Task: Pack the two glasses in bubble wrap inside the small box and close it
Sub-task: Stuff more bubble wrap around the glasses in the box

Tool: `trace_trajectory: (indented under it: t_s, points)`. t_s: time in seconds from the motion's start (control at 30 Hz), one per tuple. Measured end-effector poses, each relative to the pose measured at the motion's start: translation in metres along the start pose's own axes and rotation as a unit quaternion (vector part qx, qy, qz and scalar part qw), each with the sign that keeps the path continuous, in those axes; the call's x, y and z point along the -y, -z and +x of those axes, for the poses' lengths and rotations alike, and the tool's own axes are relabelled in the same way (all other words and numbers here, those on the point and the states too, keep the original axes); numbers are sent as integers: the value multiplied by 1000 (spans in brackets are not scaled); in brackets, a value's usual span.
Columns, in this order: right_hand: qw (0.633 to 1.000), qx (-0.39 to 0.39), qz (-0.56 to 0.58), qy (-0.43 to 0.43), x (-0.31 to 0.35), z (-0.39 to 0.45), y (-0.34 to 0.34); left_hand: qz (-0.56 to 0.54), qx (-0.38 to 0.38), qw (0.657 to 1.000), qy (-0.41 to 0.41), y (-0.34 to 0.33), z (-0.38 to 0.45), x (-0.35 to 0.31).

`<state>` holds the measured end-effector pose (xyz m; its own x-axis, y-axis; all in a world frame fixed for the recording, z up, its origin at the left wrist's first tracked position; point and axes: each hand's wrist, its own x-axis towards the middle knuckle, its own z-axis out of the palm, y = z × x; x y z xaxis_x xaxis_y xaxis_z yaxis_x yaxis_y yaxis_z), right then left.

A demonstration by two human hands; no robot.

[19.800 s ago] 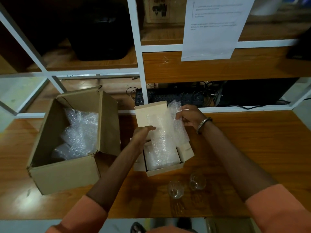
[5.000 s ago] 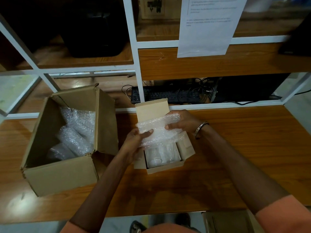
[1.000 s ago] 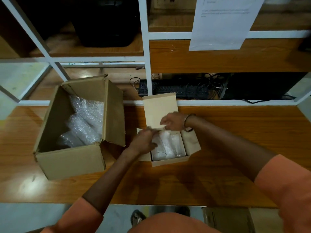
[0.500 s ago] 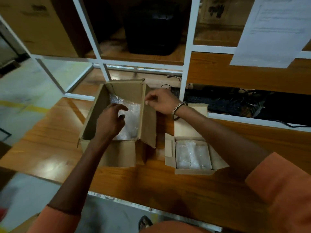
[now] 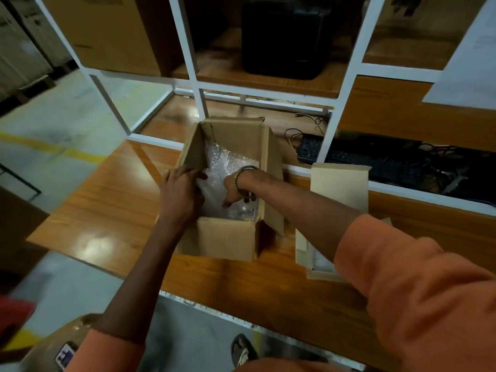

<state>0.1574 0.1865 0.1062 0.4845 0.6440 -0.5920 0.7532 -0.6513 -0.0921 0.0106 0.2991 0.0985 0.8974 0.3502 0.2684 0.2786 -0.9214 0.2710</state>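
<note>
The small box (image 5: 302, 247) stands open at the right of the table, its lid (image 5: 341, 183) upright. My right forearm covers most of its inside, so the two glasses are hidden; only a pale strip of wrap (image 5: 320, 261) shows. Both hands are inside the large cardboard box (image 5: 225, 237) to its left. My left hand (image 5: 182, 194) sits by that box's left wall, its fingers curled onto the bubble wrap (image 5: 225, 159). My right hand (image 5: 236, 187), with a bracelet on the wrist, reaches down into the same wrap and grips it.
The wooden table (image 5: 107, 210) ends close on the left and front, with floor beyond. A white shelf frame (image 5: 200, 103) rises behind the boxes. A keyboard with cables (image 5: 349, 157) lies on the low shelf, a black case (image 5: 281, 36) and a carton (image 5: 112, 30) higher up.
The view has swung further left. My right hand left the large box's flap and went down into the bubble wrap. My left hand stays inside the large box.
</note>
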Motion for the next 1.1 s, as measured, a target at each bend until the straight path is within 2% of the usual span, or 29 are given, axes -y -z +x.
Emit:
trace_trajectory:
  t_s: [0.07,0.27,0.37,0.47,0.53,0.63,0.67,0.73,0.77,0.8,0.97,1.1]
  points:
    - [999,17,29,-12,6,12,-4,-5,3,1000,-2,-1,0,2]
    - [995,-51,85,-14,14,29,-13,-14,13,1000,-15,-7,-2,8]
    - [979,-78,187,-10,4,28,-5,-36,-6,999,-3,-2,2,3]
    - [916,-86,392,0,-14,5,19,-134,-76,988,26,9,10,-10]
    - [878,-122,462,20,-31,-17,35,-197,-105,974,48,14,20,-24]
    - [806,-195,556,42,-60,-51,47,-290,-62,951,86,10,40,-52]
    - [783,-206,585,54,-70,-62,46,-355,-22,928,108,7,44,-64]
    - [736,-196,643,78,-95,-75,36,-517,66,840,147,5,45,-92]
    - [710,-182,674,89,-109,-80,27,-567,91,807,141,3,43,-106]
    - [692,-172,694,94,-123,-85,17,-578,97,801,121,1,41,-119]
    - [658,-163,731,75,-181,-124,-45,-479,58,876,22,-22,32,-175]
    - [618,-138,767,104,-214,-158,-92,-452,78,889,21,-40,22,-223]
